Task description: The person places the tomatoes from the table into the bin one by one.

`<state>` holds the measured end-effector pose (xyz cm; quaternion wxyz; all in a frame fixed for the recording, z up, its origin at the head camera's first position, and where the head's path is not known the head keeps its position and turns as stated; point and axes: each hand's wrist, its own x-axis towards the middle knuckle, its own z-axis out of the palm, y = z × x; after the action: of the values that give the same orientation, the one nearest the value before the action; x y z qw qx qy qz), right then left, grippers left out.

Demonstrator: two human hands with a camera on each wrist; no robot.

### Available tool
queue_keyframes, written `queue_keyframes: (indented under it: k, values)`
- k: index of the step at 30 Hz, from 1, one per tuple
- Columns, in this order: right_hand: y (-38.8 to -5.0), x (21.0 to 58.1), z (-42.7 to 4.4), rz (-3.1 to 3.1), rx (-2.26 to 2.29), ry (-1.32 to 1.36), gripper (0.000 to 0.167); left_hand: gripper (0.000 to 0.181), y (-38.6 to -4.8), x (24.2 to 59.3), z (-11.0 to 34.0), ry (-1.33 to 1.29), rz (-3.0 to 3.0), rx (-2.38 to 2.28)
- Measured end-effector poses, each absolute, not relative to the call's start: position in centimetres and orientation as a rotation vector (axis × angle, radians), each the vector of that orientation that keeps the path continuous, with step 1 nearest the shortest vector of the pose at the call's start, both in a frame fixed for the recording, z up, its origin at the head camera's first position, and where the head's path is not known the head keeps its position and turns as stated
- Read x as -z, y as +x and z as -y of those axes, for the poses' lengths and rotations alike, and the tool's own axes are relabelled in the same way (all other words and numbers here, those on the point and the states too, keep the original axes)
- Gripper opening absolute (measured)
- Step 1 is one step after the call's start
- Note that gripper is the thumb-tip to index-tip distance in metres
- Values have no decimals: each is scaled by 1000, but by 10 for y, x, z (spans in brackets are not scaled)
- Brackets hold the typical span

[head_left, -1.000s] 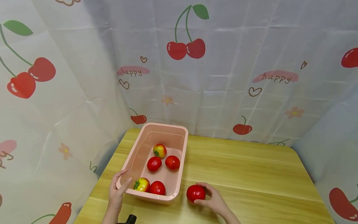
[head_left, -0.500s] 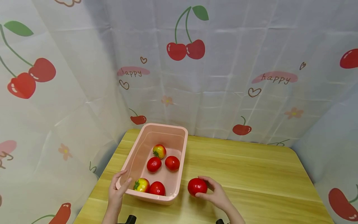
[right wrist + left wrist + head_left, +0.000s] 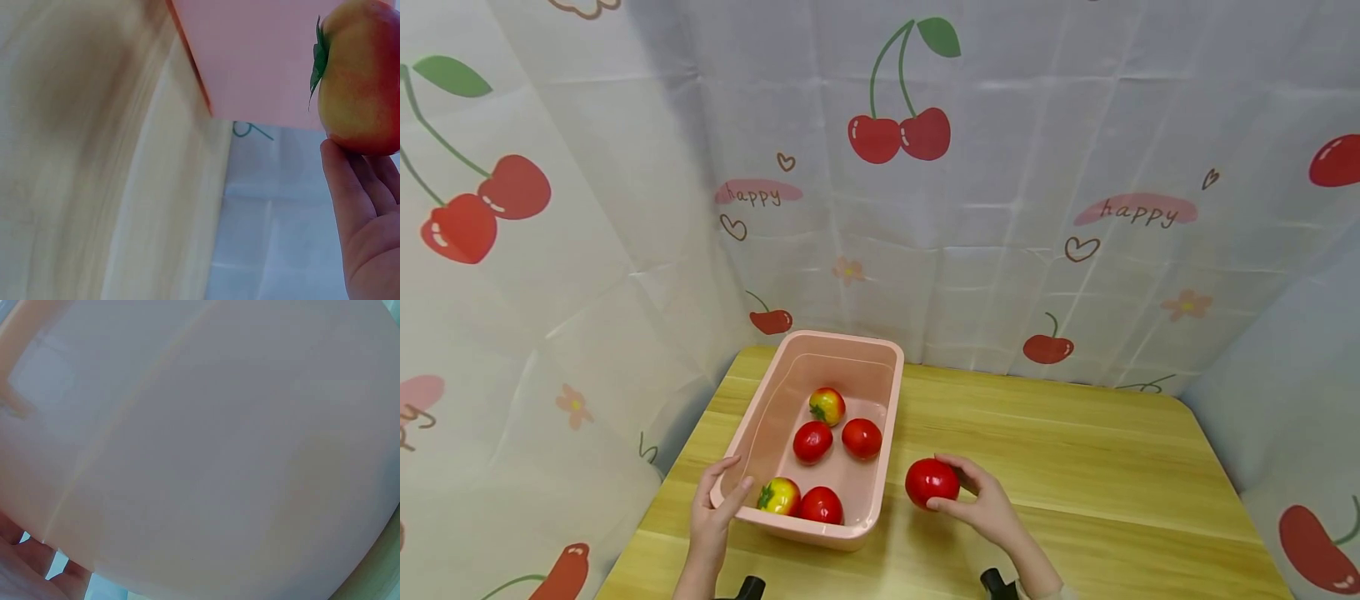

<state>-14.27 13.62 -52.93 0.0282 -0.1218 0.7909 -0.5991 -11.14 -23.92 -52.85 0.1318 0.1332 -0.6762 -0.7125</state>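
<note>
My right hand (image 3: 991, 506) holds a shiny red toy tomato (image 3: 932, 483) between thumb and fingers, just above the table and right of the bin. In the right wrist view this tomato (image 3: 362, 78) shows a yellow side and green leaves, with my fingers (image 3: 350, 187) against it. My left hand (image 3: 711, 510) grips the near left corner of a pink plastic bin (image 3: 891, 400), thumb over the rim. Inside lie three red tomatoes, one being a red tomato (image 3: 813, 442), and two yellow-red ones, one a yellow-red tomato (image 3: 780, 497). The bin's wall (image 3: 206, 456) fills the left wrist view.
The bin stands on the left part of a wooden table (image 3: 1075, 467), whose surface stretches off to the right. White sheets with a cherry print (image 3: 925, 133) hang behind and at both sides. Black camera mounts (image 3: 992, 581) show at the wrists.
My right hand has lifted the tomato off the table and moved it slightly away from me. My left hand and the bin have stayed in place.
</note>
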Motion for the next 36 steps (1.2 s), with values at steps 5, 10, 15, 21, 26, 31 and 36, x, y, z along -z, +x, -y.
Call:
queue_keyframes:
  k: [5, 10, 15, 21, 26, 31, 36]
  values:
    - [-147, 523, -137, -2459, 1859, -370, 60, 43, -112, 529, 239, 404, 1978, 2053]
    - [-150, 513, -138, -2468, 1849, -373, 59, 44, -112, 529, 239, 402, 1986, 2048]
    - [-144, 480, -133, -2495, 1810, -392, 57, 45, -113, 530, 239, 391, 1975, 2058]
    - [-143, 459, -131, -2508, 1785, -432, 56, 43, -112, 530, 239, 398, 1973, 2053]
    - [-155, 471, -133, -2495, 1814, -447, 57, 42, -112, 530, 239, 398, 1959, 2058]
    - [-162, 475, -133, -2475, 1835, -453, 59, 43, -112, 531, 239, 387, 1955, 2062]
    - [-163, 467, -130, -2485, 1829, -481, 58, 42, -111, 531, 239, 374, 1947, 2058]
